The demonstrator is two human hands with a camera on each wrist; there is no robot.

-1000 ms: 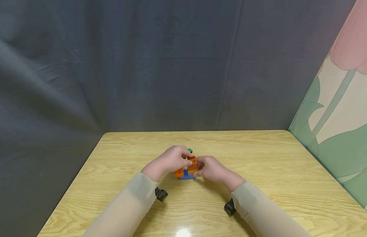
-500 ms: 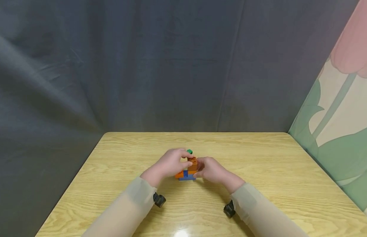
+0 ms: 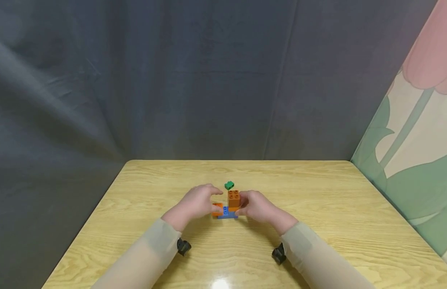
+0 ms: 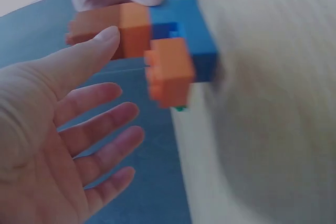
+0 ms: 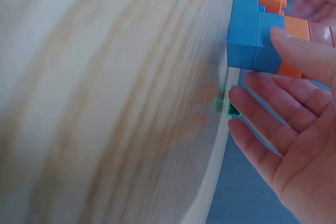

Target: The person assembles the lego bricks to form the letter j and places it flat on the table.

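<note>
A stack of toy building bricks stands on the wooden table (image 3: 310, 200). Its blue base brick (image 3: 227, 215) carries an orange brick (image 3: 218, 208) at the left end. A taller column rises at the right end, with brown bricks (image 3: 234, 197) on top. My right hand (image 3: 257, 206) pinches this column from the right; in the right wrist view its thumb (image 5: 299, 51) presses a blue brick (image 5: 270, 40). My left hand (image 3: 194, 202) is beside the stack's left side, fingers spread and holding nothing; its fingers (image 4: 100, 124) show apart from the bricks in the left wrist view.
A loose green brick (image 3: 229, 185) lies on the table just behind the stack. A dark curtain (image 3: 209, 80) hangs behind the table's far edge. On the right is a wall panel (image 3: 418, 160) with a flower picture.
My left hand has let go of the brown bricks at the top and drawn back to the left, its fingers opening. The green brick is now fully in sight. My right hand stays in place.
</note>
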